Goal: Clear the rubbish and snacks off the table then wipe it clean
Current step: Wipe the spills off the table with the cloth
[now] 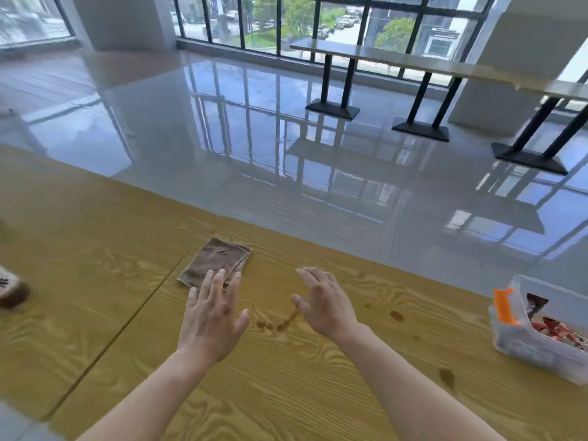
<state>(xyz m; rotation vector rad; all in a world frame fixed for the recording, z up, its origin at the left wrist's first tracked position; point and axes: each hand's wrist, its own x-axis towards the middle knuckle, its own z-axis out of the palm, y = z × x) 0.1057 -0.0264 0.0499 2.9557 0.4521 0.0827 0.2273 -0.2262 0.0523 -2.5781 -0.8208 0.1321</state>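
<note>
A folded brown cloth (216,261) lies on the yellow wooden table (95,297), near its far edge. My left hand (213,316) is open, palm down, and its fingertips overlap the cloth's near edge. To the right of it my right hand (324,302) hovers open over the table, holding nothing. Brown spill stains (276,324) mark the wood between my hands, with more stains (397,316) further right. A clear plastic box (541,342) with an orange clip holds snack wrappers at the right edge.
A brown and white object (11,289) sits at the table's left edge, partly cut off. A seam (127,316) runs across the tabletop. Beyond the table lies a glossy tiled floor (286,138), with a long counter on black legs (423,100) by the windows.
</note>
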